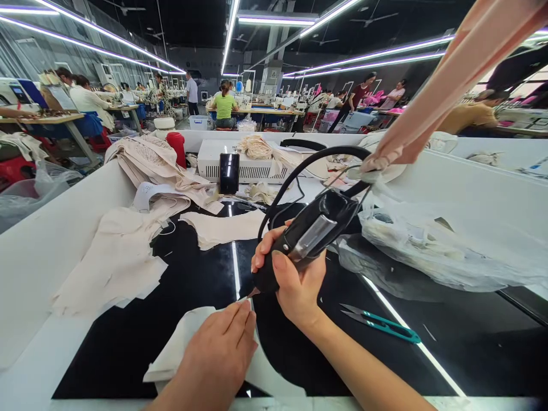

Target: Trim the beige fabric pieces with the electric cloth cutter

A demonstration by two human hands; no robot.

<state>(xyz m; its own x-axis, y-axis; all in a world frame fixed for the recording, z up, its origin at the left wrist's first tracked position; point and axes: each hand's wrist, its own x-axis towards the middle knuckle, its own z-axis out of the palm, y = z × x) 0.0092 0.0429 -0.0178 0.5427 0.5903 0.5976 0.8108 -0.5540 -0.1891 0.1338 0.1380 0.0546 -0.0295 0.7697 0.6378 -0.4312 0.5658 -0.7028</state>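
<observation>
Black tabletop [192, 285] holds one clipper [381, 323]; right hand [295, 279] grips one cutter [308, 237]; left hand [222, 348] open on one cloth [180, 342].

Glossy black plastic handheld tool [314, 231] with a dull silvery metal plate on its side and a smooth, rubbery black cable [295, 174]. The counter [192, 279] is polished black, mirror-shiny, reflecting ceiling lights; its rim [43, 251] is matt white. Cream cloth pieces [115, 257] look soft and matt, as does a white cloth piece [180, 342]. Thread snips [379, 322] have bare metal blades and a teal plastic handle. A clear plastic bag [449, 245] is crinkled and shiny.
</observation>
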